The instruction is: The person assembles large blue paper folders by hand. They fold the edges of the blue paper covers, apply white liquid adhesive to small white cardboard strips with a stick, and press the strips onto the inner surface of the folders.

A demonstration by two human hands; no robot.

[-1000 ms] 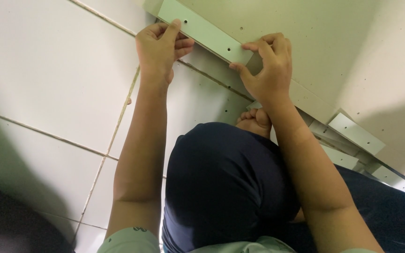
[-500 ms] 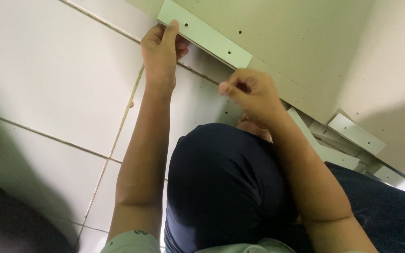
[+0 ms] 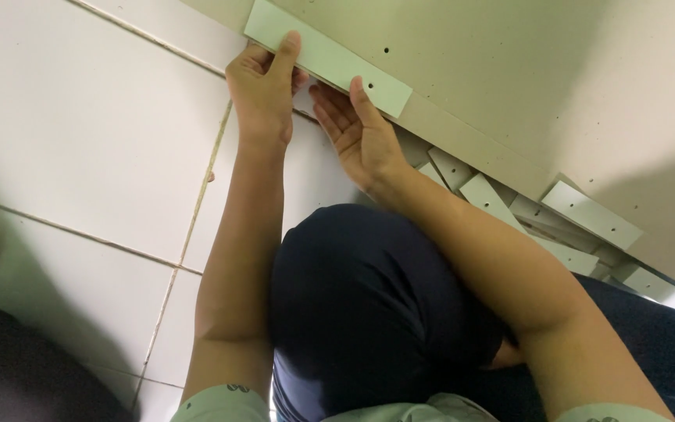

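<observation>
Strip (image 3: 328, 57) is pinched at its end by left hand (image 3: 263, 90) w/ right hand (image 3: 357, 133) flat, fingers together, beneath; best kept flush w/ panel (image 3: 509, 86) edge, holes aligned.

White tiled floor (image 3: 80, 156) with thin grout lines, loose pile of short white strips with small holes (image 3: 541, 215) lying at the base of a large pale drilled board (image 3: 525, 70), dark trouser knee (image 3: 369, 312)

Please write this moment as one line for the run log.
left hand: holds pale strip end | right hand: open palm under strip | strip: lies along large board edge | beside: loose strips on tiled floor
</observation>
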